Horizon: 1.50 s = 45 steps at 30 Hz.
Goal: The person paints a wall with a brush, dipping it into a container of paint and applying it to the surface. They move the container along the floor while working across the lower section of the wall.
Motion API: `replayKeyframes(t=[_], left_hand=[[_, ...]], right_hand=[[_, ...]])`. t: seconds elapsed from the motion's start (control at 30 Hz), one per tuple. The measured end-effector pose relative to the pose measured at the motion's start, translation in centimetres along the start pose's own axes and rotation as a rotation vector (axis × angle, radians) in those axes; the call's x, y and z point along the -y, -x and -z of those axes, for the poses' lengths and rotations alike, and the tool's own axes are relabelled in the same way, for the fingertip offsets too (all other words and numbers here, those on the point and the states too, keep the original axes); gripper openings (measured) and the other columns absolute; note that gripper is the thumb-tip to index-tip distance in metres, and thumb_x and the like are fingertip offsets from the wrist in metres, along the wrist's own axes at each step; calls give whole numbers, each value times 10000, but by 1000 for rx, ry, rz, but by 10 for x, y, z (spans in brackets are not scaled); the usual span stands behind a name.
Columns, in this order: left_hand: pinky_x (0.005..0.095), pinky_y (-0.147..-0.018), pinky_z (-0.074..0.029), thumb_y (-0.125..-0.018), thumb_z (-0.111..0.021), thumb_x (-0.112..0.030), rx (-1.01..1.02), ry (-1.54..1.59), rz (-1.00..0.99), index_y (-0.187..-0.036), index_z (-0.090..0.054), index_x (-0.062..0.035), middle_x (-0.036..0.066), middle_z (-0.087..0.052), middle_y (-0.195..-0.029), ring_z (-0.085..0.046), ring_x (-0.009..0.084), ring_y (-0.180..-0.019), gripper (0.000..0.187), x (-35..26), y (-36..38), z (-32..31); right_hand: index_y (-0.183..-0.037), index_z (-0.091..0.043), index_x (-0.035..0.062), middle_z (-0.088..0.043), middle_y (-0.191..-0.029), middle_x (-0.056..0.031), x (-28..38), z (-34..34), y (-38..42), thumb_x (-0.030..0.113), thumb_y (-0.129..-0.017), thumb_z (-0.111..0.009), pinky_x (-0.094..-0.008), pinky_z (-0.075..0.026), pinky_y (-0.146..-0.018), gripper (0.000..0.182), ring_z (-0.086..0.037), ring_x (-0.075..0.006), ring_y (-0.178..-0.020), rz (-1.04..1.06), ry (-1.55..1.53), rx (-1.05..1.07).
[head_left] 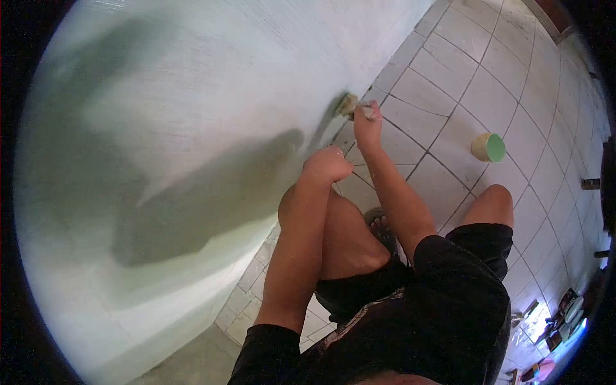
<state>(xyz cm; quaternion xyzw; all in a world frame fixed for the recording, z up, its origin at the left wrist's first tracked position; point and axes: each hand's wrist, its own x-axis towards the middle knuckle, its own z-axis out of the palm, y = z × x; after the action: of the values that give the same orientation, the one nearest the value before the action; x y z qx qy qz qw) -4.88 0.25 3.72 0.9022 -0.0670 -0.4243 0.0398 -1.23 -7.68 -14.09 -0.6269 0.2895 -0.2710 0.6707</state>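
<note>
My right hand is closed round the handle of a paintbrush. The bristle end points left, right at the foot of the pale green-white wall, where the wall meets the floor. Beside the wall, near my bent knee, my left hand is curled into a fist with nothing showing in it. A cup, yellowish outside and green inside, stands on the tiles to the right of my right hand.
White square floor tiles with dark joints run along the wall. My bare knees and sandalled foot are below my arms. Several dark and coloured items lie at the lower right, by a bright reflection. A brown wooden edge shows at the top right.
</note>
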Motion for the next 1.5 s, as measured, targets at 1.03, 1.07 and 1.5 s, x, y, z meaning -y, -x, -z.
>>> replayKeyframes(t=[1.03, 1.07, 1.5], left_hand=[[420, -858, -443, -698, -534, -277, -5, -7, -1, -1047, -579, -5, 202, -576, -1073, -563, 333, -995, 444, -14, -8, -1], [420, -860, -443, -690, -533, -263, -20, -17, 10, -1045, -580, -5, 208, -574, -1072, -564, 331, -997, 441, -12, -6, -1], [408, -879, -431, -687, -519, -232, -6, 22, 46, -1038, -589, -6, 204, -559, -1105, -546, 324, -1029, 423, -2, -2, -4]], right_hand=[[-974, -411, 111, -529, -917, -55, 107, 17, -40, 119, -856, -525, -366, -483, -719, 164, -556, -216, -872, -282, -1018, 271], [-1001, -390, 129, -516, -941, -57, 83, 11, -38, 128, -861, -526, -367, -484, -713, 195, -546, -212, -903, -330, -949, 216], [-842, -473, 19, -554, -835, -76, -32, 28, -57, 101, -803, -545, -337, -520, -647, 117, -571, -183, -772, -27, -24, 193]])
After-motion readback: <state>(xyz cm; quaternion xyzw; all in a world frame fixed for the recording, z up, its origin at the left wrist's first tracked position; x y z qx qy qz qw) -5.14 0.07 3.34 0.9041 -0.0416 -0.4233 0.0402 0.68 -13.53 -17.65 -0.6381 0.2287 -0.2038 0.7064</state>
